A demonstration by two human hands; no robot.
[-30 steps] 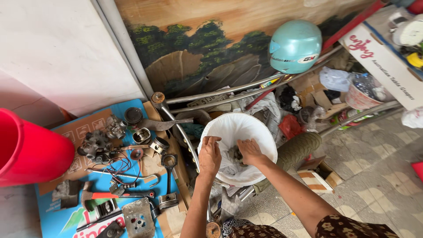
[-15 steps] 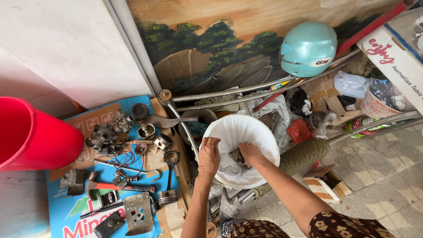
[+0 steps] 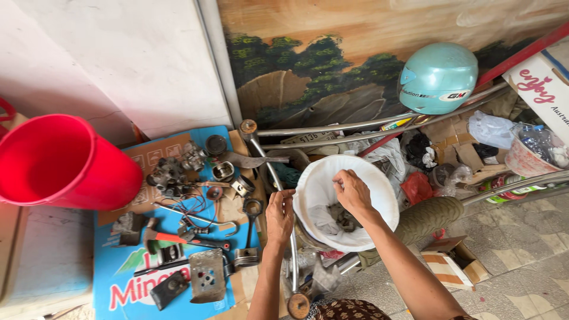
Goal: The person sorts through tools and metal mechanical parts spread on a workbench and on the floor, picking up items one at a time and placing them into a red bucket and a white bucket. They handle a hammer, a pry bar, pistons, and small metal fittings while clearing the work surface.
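We cannot make out the grey lump [image 3: 342, 217] at the bottom of the white sack [image 3: 379, 198]; it lies half folded into the cloth, and the frame cuts our forearms off at the lower edge; we see two hands, one sack, one red bucket [image 3: 65, 163] at upper left, one pale blue helmet [image 3: 437, 78] at upper right, and a scatter of engine parts on blue cardboard [image 3: 118, 284] at lower left, too tangled to count; our left hand [image 3: 280, 214] pinches the sack's left rim, fingers closed on the cloth; our right hand [image 3: 352, 191] hangs over the mouth with fingertips drawn together, whether on anything we cannot tell; the lump lies just below that hand, apart from it.
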